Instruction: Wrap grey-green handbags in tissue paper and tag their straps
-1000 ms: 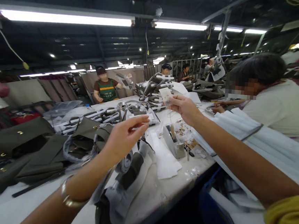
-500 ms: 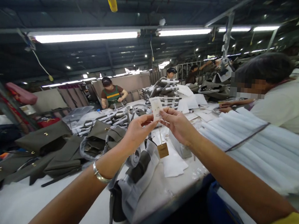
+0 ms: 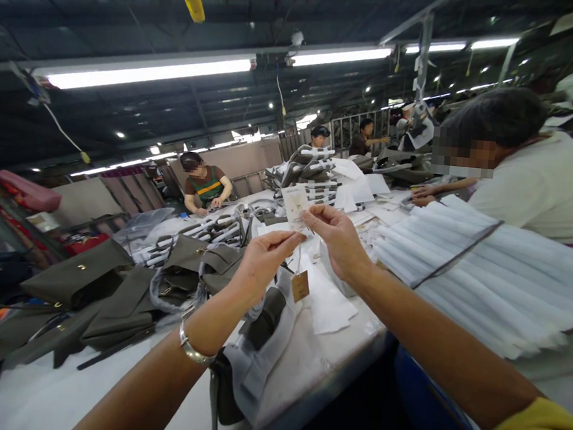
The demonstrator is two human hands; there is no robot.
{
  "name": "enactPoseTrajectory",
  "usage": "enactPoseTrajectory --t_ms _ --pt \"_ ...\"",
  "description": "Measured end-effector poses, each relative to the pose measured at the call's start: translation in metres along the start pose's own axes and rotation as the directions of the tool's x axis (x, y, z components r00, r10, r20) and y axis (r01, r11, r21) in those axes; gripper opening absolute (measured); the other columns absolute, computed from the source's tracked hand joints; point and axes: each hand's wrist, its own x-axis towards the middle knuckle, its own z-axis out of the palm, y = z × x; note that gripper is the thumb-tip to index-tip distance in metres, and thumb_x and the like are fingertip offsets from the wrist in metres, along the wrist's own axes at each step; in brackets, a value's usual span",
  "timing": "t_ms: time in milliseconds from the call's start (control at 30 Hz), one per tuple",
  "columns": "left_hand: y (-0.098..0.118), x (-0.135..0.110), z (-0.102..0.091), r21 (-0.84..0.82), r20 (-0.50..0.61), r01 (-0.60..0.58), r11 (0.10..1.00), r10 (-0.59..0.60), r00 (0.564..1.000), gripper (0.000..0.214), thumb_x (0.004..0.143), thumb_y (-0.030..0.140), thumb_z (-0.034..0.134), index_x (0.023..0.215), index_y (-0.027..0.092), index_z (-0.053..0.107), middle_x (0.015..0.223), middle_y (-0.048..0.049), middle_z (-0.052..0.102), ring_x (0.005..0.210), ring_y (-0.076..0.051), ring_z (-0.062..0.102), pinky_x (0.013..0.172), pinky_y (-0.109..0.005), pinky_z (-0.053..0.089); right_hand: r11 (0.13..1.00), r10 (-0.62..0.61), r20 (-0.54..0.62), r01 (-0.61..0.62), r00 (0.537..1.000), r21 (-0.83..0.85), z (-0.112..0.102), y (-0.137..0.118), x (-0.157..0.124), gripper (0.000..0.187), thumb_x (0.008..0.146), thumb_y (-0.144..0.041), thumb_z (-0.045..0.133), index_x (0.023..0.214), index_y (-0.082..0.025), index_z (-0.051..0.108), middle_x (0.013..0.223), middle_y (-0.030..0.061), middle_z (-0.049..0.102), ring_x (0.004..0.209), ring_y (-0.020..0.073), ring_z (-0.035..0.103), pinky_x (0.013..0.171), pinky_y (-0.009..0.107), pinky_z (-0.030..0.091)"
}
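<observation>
Both my hands are raised over the table in front of me. Between its thumb and fingers my right hand point(image 3: 339, 243) pinches a small white card or packet point(image 3: 293, 203) with faint marks. Just below it, the fingertips of my left hand point(image 3: 265, 263) are pressed together at the top of a thin string. A square brown hang tag point(image 3: 301, 286) dangles from this string. Under my hands lies a dark grey bag point(image 3: 265, 317) partly wrapped in pale sheeting, on the white table point(image 3: 303, 367).
Several dark olive bags point(image 3: 78, 270) lie at the left. Wrapped handles point(image 3: 315, 171) are piled at the back. A strapped stack of pale sheets point(image 3: 463, 264) is at the right, beside a leaning person point(image 3: 560, 185). Another person point(image 3: 206, 184) works across the table.
My left fingertips have come slightly away from the white card and down to the string. The hang tag has swung and turned a little. The whole view has shifted slightly.
</observation>
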Motion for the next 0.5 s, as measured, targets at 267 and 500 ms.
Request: enactPoseTrajectory --t_ms 267,500 --pt "-0.002 -0.009 -0.016 -0.099 0.155 0.028 0.995 -0.012 0.988 0.023 0.090 0.039 0.065 0.090 0.017 0.073 0.098 -0.0066 0.070 0.098 -0.019 0.061 0.094 -0.033 0.046 0.978 0.202 -0.086 -0.197 0.976 0.070 -0.025 0.025 -0.011 0.017 0.068 -0.032 0.078 0.074 -0.021 0.066 0.083 -0.0035 0.064 0.087 0.0148 0.055 0.087 0.030 0.041" --pt "0.000 -0.011 -0.010 -0.371 0.185 0.121 0.921 -0.054 0.981 0.014 0.089 0.027 0.062 0.080 0.016 0.064 0.075 -0.0002 0.059 0.072 -0.012 0.057 0.081 -0.031 0.053 0.918 0.357 -0.108 -0.328 0.928 0.224 -0.033 0.039 -0.034 0.016 0.064 -0.029 0.078 0.071 -0.022 0.065 0.084 -0.0028 0.066 0.088 0.0161 0.056 0.087 0.031 0.042"
